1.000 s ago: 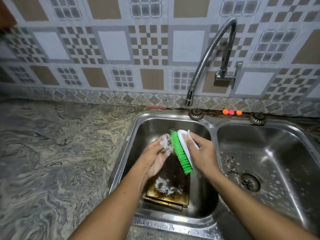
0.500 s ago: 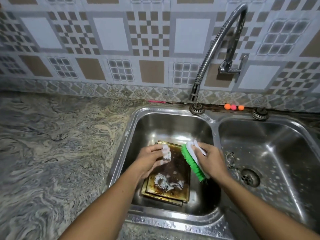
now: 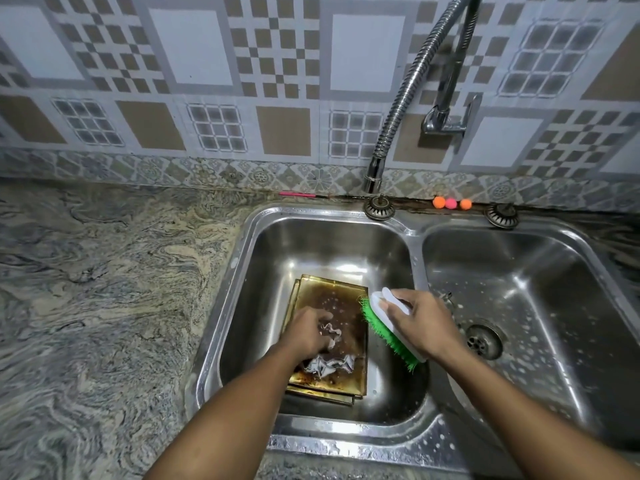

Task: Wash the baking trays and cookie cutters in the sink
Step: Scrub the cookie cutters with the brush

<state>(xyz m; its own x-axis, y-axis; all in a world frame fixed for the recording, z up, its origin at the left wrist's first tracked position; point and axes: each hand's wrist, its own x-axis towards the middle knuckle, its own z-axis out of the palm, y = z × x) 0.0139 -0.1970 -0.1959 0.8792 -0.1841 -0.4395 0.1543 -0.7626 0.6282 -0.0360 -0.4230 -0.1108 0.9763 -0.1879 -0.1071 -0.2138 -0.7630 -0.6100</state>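
Baking trays (image 3: 332, 296): brown, dirty and stacked flat on the bottom of the sink's left bowl, with soap spots on the top one.
Sink (image 3: 417, 271): shiny metal with two bowls side by side. The right bowl has soap bubbles all over it.
Cookie cutter (image 3: 330, 333): a small wavy metal shape, lying on the top tray in the middle of the sink's left bowl.
Left hand (image 3: 308, 332): low in the sink's left bowl, fingers curled round the cookie cutter and holding it on the tray.
Other cutters (image 3: 329, 365): a little shiny pile on the same tray, at the near end of the sink's left bowl.
Brush (image 3: 384, 336): white top, green bristles, tilted over the right side of the sink's left bowl, just beside the trays.
Right hand (image 3: 420, 323): gripping the brush by its white handle, over the wall between the sink's two bowls.
Tap (image 3: 405, 95): a bendy silver pipe, curving up behind the sink.
Small balls (image 3: 450, 203): two orange and one pink, in a row on the ledge behind the sink.
Counter (image 3: 104, 271): swirly grey stone, left of the sink.
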